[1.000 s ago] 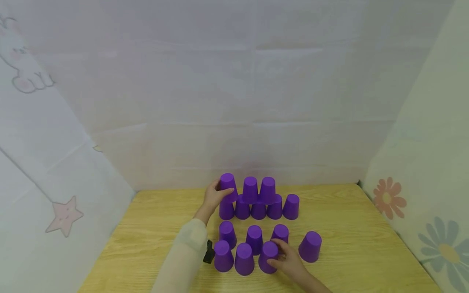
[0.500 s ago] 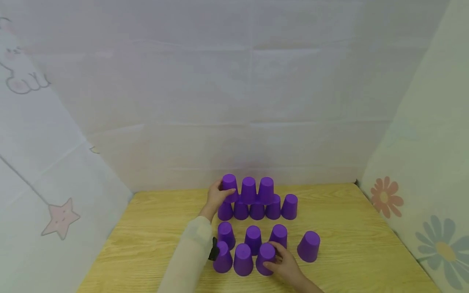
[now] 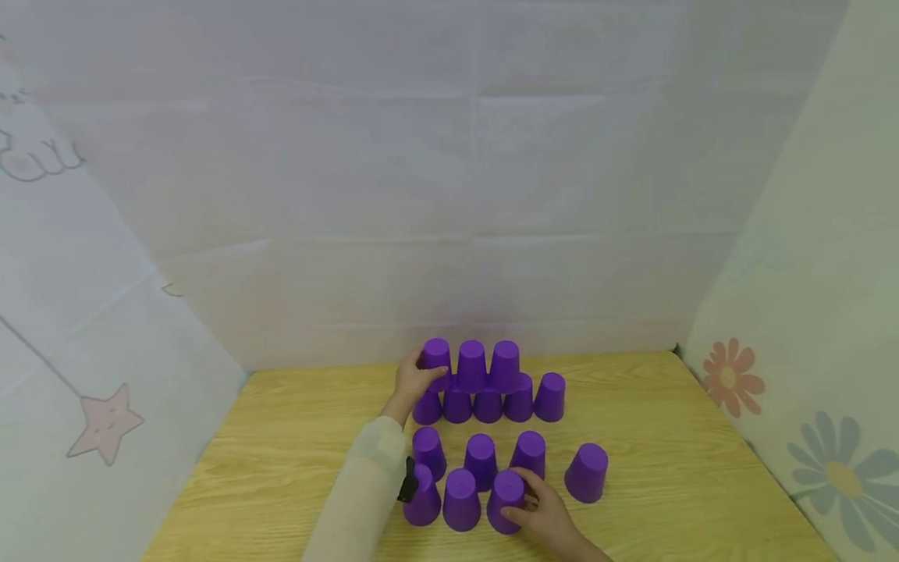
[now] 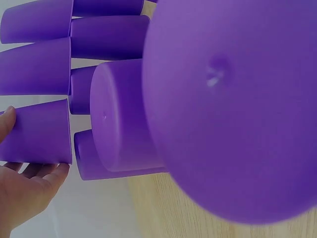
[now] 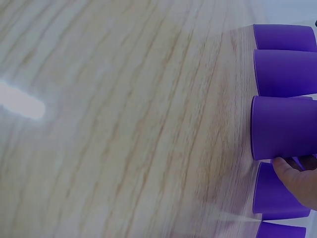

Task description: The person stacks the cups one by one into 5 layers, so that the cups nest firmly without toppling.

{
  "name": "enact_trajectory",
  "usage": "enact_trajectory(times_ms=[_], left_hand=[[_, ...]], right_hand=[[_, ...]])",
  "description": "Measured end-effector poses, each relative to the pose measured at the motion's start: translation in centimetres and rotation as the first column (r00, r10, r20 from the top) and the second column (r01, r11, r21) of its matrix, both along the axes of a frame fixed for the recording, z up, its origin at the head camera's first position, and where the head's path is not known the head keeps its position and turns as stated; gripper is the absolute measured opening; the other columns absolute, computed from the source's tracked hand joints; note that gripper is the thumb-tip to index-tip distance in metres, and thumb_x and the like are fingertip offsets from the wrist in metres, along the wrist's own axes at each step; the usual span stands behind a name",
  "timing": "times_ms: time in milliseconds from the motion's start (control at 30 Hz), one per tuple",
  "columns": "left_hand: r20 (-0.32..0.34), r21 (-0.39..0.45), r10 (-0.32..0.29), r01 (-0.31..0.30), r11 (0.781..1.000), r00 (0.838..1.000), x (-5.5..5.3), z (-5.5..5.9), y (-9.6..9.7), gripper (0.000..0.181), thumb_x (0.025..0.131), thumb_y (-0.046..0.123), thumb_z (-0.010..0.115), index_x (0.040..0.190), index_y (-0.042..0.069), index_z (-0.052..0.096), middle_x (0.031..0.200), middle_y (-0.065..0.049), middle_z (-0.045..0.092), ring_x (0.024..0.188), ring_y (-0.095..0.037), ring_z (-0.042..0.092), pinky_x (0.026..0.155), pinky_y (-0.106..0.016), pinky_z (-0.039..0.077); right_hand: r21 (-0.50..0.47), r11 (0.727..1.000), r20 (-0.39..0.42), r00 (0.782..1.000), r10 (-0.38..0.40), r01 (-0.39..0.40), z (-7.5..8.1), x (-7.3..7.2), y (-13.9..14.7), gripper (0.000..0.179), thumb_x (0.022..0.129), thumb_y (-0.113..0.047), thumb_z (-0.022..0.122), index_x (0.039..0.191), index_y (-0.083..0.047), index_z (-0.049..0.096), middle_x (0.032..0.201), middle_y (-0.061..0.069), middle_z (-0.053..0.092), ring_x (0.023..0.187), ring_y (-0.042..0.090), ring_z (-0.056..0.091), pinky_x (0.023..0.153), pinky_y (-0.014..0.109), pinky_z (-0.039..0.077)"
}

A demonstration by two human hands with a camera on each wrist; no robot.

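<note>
My left hand (image 3: 413, 381) holds an upside-down purple plastic cup (image 3: 436, 364), thumb on the near side. This cup is at the left end of the upper tier, just above the back row's left cup (image 3: 426, 407); whether they touch I cannot tell. In the left wrist view, the held cup (image 4: 37, 133) has its rim close to the cup tops below. Two more cups, one of them the upper middle cup (image 3: 471, 367), stand on the back row. My right hand (image 3: 548, 517) grips the right cup (image 3: 506, 503) of the front row, which stands upside down on the table.
Between back and front rows stand several upside-down cups, including a middle one (image 3: 481, 462). A single cup (image 3: 586, 473) stands apart at the right. The left wrist's black strap piece (image 3: 407, 480) hangs beside the front left cup (image 3: 422, 497). Wooden table (image 3: 674, 437) extends to both sides.
My left hand has brought its cup slightly down and right, closer to the other upper cups. The cup in my right hand has shifted slightly left and nearer. The head view has turned slightly right.
</note>
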State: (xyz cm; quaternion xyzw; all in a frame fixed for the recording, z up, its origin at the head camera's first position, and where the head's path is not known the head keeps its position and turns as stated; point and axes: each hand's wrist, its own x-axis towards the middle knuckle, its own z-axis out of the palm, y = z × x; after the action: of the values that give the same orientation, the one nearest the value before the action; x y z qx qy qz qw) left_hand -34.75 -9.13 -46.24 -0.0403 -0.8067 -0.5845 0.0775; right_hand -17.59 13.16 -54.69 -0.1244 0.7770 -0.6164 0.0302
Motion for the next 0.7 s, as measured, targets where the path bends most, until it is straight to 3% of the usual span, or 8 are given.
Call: enact_trajectory(times_ms=[300,567,667,700], left_hand=[[-0.022,-0.020,-0.001,0.000,1.000,1.000,-0.1,-0.4,0.0,0.051,0.071,0.008,0.069,0.116,-0.004,0.048,0.103,-0.019,0.056,0.094,-0.032,0.052,0.082,-0.041,0.042],[0.017,-0.006,0.005,-0.005,1.000,1.000,-0.2,-0.6,0.0,0.055,0.072,0.011,0.069,0.120,-0.003,0.046,0.107,-0.020,0.054,0.099,-0.033,0.050,0.085,-0.042,0.039],[0.004,0.008,-0.003,0.003,1.000,1.000,-0.4,-1.0,-0.1,0.059,0.070,0.015,0.071,0.120,-0.002,0.046,0.107,-0.019,0.054,0.099,-0.033,0.050,0.085,-0.044,0.039],[-0.033,0.019,-0.013,0.013,1.000,0.999,-0.7,-1.5,-0.2,0.059,0.070,0.018,0.072,0.120,0.000,0.047,0.105,-0.017,0.055,0.095,-0.031,0.051,0.081,-0.041,0.042]], right_hand=[[-0.022,1.000,0.018,1.000,0.009,-0.009,0.8,0.4,0.0,0.054,0.074,-0.009,0.067,0.120,0.005,0.042,0.114,0.025,0.046,0.103,0.038,0.044,0.085,0.049,0.038],[-0.047,0.999,0.020,1.000,0.021,-0.020,1.4,0.6,0.2,0.053,0.075,-0.005,0.066,0.120,0.006,0.041,0.113,0.025,0.046,0.103,0.038,0.044,0.084,0.048,0.039],[-0.055,0.998,-0.003,1.000,0.023,-0.023,1.7,0.8,0.2,0.052,0.074,-0.005,0.066,0.119,0.007,0.041,0.114,0.025,0.046,0.103,0.039,0.044,0.084,0.046,0.039],[-0.057,0.998,-0.009,1.000,0.023,-0.023,1.8,0.8,0.2,0.052,0.074,-0.005,0.066,0.119,0.007,0.041,0.114,0.025,0.046,0.103,0.039,0.044,0.084,0.045,0.040]])
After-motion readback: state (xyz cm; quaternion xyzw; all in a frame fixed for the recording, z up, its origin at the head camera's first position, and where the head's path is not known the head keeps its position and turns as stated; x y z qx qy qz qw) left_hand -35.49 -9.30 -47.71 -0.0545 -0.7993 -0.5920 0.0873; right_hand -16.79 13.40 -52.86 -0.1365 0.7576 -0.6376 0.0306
